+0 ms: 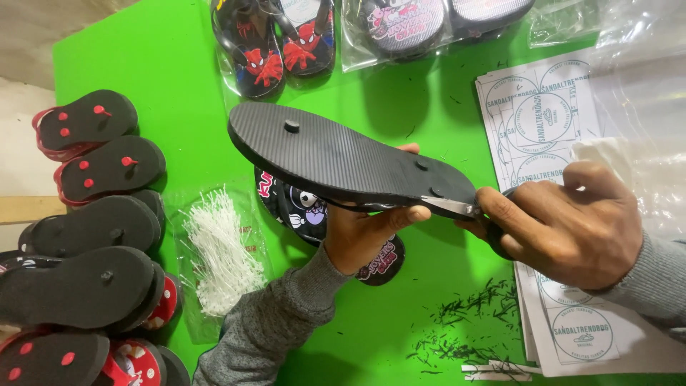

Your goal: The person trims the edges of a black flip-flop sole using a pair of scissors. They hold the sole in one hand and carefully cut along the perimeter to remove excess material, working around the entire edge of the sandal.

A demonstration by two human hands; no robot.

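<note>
Two hands: left hand (357,232) fingers grip sandal (343,161); right hand (572,225) fingers clamp scissors (457,207).

- Bright, even light from above; colours saturated, the green table (179,57) vivid.
- Soft shadows under the raised black sandal (343,157) and beneath the left hand (364,232).
- Glare whitens the clear plastic sheeting (636,93) at upper right.
- Focus sharp at centre; slight wide-angle bending toward the edges.
- Left margin dimmer, duller.
</note>
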